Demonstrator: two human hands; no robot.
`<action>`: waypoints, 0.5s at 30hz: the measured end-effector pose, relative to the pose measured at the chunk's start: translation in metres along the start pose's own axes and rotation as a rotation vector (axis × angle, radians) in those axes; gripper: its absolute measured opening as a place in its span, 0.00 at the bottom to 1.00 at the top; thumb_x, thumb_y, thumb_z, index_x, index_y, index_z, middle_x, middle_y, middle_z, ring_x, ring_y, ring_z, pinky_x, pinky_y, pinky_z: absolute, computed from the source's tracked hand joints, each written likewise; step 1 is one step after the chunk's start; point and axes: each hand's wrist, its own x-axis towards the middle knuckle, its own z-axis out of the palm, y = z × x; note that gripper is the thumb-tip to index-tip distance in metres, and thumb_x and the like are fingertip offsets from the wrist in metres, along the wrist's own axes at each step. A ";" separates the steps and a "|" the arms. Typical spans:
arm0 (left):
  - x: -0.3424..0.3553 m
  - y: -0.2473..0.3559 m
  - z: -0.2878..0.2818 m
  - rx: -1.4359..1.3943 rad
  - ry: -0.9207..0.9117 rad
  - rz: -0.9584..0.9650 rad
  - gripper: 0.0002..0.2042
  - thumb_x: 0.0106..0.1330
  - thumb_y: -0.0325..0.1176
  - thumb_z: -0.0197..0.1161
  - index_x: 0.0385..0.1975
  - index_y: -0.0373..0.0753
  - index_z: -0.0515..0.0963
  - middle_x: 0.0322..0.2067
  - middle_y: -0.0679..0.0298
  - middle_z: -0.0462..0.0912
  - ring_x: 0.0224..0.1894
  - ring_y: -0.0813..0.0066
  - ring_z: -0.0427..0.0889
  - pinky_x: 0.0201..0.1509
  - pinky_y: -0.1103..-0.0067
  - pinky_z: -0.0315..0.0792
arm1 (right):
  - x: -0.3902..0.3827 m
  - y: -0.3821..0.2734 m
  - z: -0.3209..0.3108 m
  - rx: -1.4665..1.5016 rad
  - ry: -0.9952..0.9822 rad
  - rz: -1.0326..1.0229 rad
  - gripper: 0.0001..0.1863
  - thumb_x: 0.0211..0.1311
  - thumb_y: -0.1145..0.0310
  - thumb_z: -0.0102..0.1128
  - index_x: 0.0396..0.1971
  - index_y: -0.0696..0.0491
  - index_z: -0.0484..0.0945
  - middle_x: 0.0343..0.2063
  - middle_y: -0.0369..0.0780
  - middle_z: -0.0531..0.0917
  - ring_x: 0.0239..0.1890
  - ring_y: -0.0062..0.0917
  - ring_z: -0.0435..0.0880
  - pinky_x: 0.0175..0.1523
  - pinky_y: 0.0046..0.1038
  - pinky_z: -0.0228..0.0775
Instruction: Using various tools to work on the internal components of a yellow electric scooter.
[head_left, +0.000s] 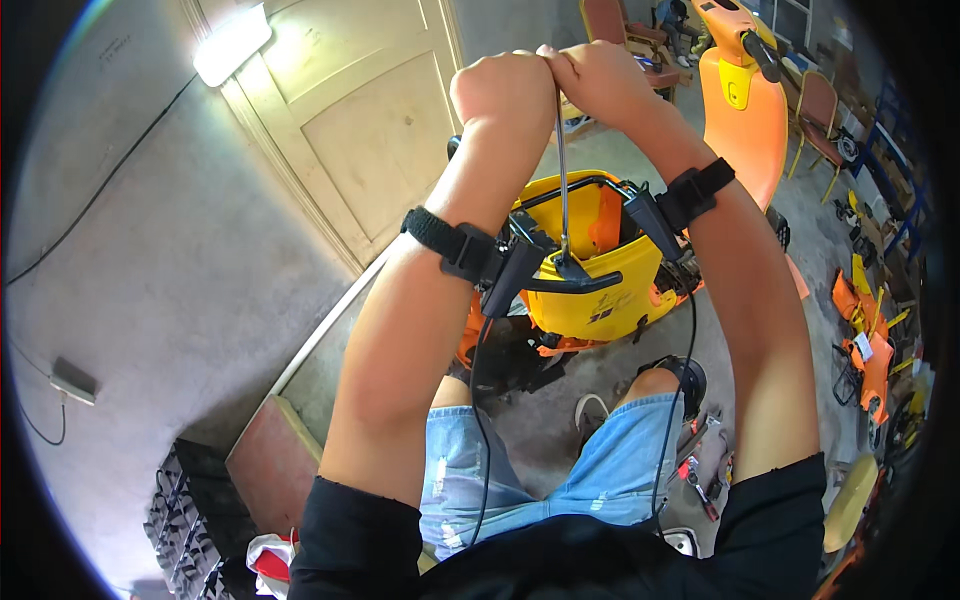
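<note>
Both my hands are raised at the top of the view, closed side by side around the top of a long, thin metal T-handle wrench (562, 170). My left hand (505, 88) is a fist left of the shaft. My right hand (605, 82) is closed just right of it, and the crossbar is hidden inside the fists. Straight down runs the shaft, its lower end on the bracket of a black grab rail (590, 284). That rail is on a yellow scooter body (595, 312) with an open cavity. What the tip engages is too small to make out.
Another scooter with an orange front panel (745, 130) stands at the upper right, near a chair (818, 105). Orange and yellow body parts (868, 340) lie along the right. Hand tools (700, 480) lie on the floor by my right leg. A door (375, 130) is beyond, left.
</note>
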 end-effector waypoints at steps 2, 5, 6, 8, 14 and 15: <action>0.003 -0.002 0.004 0.021 0.001 0.041 0.13 0.65 0.42 0.54 0.31 0.43 0.84 0.31 0.60 0.87 0.36 0.65 0.87 0.34 0.70 0.78 | 0.002 0.000 0.005 -0.036 0.019 0.013 0.30 0.71 0.52 0.37 0.20 0.57 0.81 0.21 0.50 0.82 0.29 0.48 0.82 0.40 0.44 0.75; 0.003 -0.002 0.015 0.014 0.075 0.027 0.14 0.64 0.43 0.55 0.26 0.46 0.85 0.26 0.62 0.87 0.32 0.66 0.87 0.29 0.71 0.77 | 0.003 -0.001 0.008 -0.052 0.056 0.032 0.31 0.70 0.52 0.37 0.19 0.57 0.81 0.20 0.50 0.81 0.28 0.48 0.82 0.40 0.43 0.76; 0.002 -0.002 0.019 0.064 0.195 0.030 0.14 0.63 0.44 0.54 0.27 0.46 0.85 0.25 0.63 0.86 0.30 0.66 0.87 0.28 0.71 0.76 | 0.002 -0.002 0.008 -0.036 0.069 0.042 0.31 0.70 0.52 0.37 0.19 0.57 0.81 0.20 0.50 0.81 0.28 0.47 0.83 0.40 0.43 0.76; 0.002 -0.003 0.025 0.105 0.367 0.053 0.14 0.62 0.44 0.54 0.25 0.47 0.85 0.21 0.63 0.85 0.25 0.65 0.86 0.23 0.70 0.75 | 0.001 -0.004 0.006 -0.064 0.054 0.054 0.31 0.70 0.52 0.37 0.19 0.57 0.81 0.20 0.50 0.81 0.28 0.48 0.83 0.40 0.43 0.76; 0.007 -0.005 0.031 0.119 0.390 0.060 0.14 0.62 0.43 0.53 0.22 0.46 0.83 0.21 0.61 0.85 0.24 0.64 0.86 0.23 0.69 0.75 | -0.002 -0.006 0.002 -0.129 0.070 0.142 0.31 0.69 0.50 0.39 0.18 0.56 0.82 0.19 0.51 0.81 0.27 0.48 0.83 0.38 0.45 0.76; 0.008 -0.005 0.031 0.124 0.403 0.060 0.14 0.62 0.43 0.53 0.22 0.46 0.83 0.21 0.61 0.85 0.24 0.64 0.86 0.23 0.69 0.75 | -0.003 -0.006 0.003 -0.141 0.075 0.138 0.31 0.69 0.50 0.39 0.17 0.55 0.82 0.19 0.51 0.81 0.27 0.48 0.83 0.37 0.45 0.76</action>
